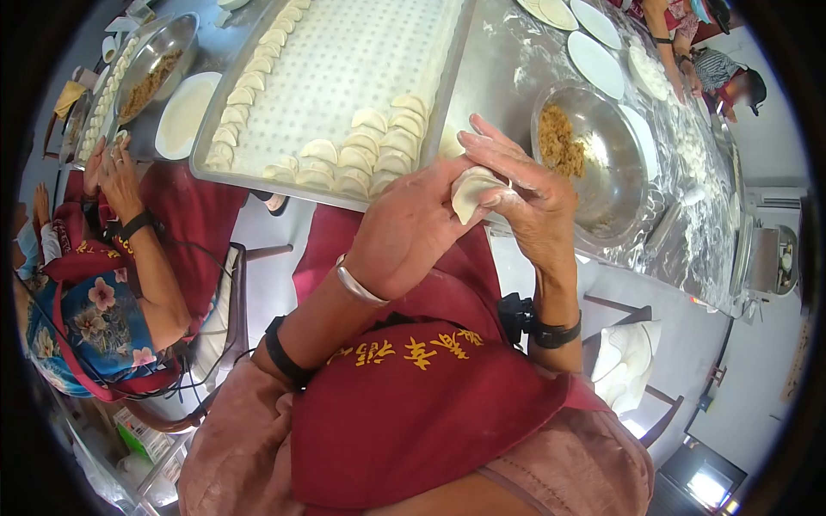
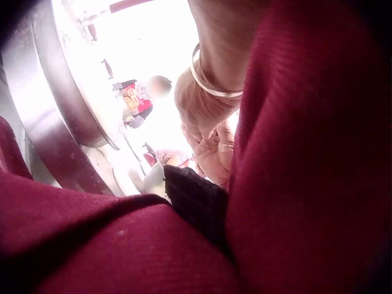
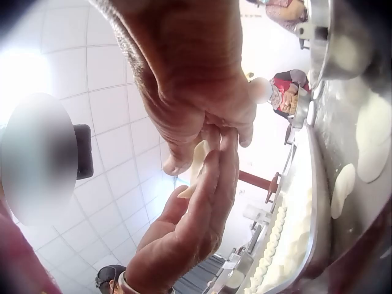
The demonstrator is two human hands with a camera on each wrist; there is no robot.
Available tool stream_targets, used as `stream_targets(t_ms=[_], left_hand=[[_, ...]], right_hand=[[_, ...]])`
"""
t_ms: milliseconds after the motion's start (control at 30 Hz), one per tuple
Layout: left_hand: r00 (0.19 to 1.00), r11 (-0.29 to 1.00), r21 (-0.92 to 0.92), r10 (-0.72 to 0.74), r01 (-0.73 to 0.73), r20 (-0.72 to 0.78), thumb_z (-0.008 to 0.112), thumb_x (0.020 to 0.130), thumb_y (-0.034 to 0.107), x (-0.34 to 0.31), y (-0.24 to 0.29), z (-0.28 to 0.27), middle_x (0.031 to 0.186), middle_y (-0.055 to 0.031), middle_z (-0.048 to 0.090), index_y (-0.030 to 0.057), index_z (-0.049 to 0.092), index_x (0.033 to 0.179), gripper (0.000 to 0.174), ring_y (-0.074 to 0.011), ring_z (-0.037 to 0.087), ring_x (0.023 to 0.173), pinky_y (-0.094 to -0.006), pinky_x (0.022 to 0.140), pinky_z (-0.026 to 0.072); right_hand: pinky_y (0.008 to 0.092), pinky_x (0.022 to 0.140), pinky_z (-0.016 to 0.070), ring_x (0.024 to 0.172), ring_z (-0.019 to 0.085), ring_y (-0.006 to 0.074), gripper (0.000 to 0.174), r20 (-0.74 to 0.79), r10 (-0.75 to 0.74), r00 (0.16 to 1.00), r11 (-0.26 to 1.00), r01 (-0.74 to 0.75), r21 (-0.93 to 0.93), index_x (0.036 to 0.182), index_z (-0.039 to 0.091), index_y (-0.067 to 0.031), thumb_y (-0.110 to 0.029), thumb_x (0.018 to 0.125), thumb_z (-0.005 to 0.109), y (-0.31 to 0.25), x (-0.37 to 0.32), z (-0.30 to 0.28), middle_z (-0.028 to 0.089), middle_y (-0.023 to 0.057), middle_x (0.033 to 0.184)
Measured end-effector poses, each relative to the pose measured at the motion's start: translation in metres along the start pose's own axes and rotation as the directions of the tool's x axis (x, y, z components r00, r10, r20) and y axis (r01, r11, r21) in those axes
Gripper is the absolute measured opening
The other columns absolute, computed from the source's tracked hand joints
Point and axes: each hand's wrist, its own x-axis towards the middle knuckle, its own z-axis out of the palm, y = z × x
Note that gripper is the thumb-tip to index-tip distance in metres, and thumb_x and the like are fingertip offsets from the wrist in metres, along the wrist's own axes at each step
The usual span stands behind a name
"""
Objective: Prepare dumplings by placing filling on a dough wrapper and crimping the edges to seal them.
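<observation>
A half-moon dumpling (image 1: 470,194) of pale dough is between the two hands, above the front edge of the metal table. My left hand (image 1: 409,228), with a silver bangle at its wrist, holds it from the left. From the other side my right hand (image 1: 544,196) pinches its edge, thumb on the near side. The right wrist view shows the dumpling (image 3: 199,160) lying along the left hand's fingers (image 3: 208,190), under the right hand (image 3: 196,92). Red apron cloth (image 2: 306,184) hides much of the left wrist view.
Rows of dumplings lie in a large metal tray (image 1: 200,155) ahead. To the right stands a steel bowl (image 1: 615,159) with brown filling (image 1: 559,142), beside round dough wrappers (image 1: 595,64) and scattered flour. Another person (image 1: 120,185) works at the left; others are across the table.
</observation>
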Motion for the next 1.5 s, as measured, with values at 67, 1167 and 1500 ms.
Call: stream_targets(t_ms=[67,1167,1500], left_hand=[[1.000,1.000,0.015,0.005,-0.004,-0.027,0.039,0.103,0.017,0.001,-0.002,0.004,0.116,-0.0082,0.055,-0.0021,0.051,0.123,0.031,-0.0159,0.052,0.111,-0.0351,0.098,0.0427],[1.000,0.319,0.948,0.013,-0.018,0.014,0.037,0.103,0.020,0.001,0.007,0.001,0.130,-0.0156,0.052,-0.0050,0.039,0.135,0.041,-0.0249,0.053,0.117,-0.0400,0.102,0.0425],[0.999,0.931,0.364,0.018,-0.004,-0.034,0.035,0.106,0.031,-0.005,-0.010,-0.010,0.139,-0.0189,0.046,-0.0063,0.035,0.138,0.050,-0.0287,0.046,0.131,-0.0430,0.108,0.0382]], right_hand=[[0.0415,0.107,0.0386,0.129,0.051,0.0330,0.018,0.054,-0.025,0.998,0.999,0.027,-0.034,0.094,0.074,0.0012,-0.001,0.076,0.073,0.002,0.000,-0.004,0.072,0.0138,0.105],[0.0379,0.101,0.0447,0.120,0.058,0.0301,0.017,-0.188,-0.076,0.979,0.997,0.080,0.013,0.098,0.071,0.0030,0.003,0.082,0.066,0.013,-0.008,0.010,0.070,0.0157,0.110],[0.0368,0.100,0.0454,0.116,0.061,0.0279,0.018,-0.179,-0.184,0.966,0.957,0.135,-0.259,0.098,0.072,0.0007,0.004,0.080,0.068,0.023,-0.013,0.019,0.071,0.0152,0.107]])
